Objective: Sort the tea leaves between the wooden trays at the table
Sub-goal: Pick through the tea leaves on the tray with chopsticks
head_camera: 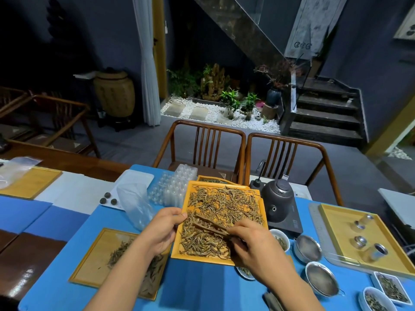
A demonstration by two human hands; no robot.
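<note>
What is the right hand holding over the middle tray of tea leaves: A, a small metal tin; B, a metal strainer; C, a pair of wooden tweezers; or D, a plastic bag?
C: the right hand grips a pair of wooden tweezers whose tips point across the tea leaves in the middle tray, while the strainers sit untouched on the table to the right.

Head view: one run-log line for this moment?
left hand: grips middle tray edge | right hand: holds wooden tweezers over tea leaves | left tray: small pile
</note>
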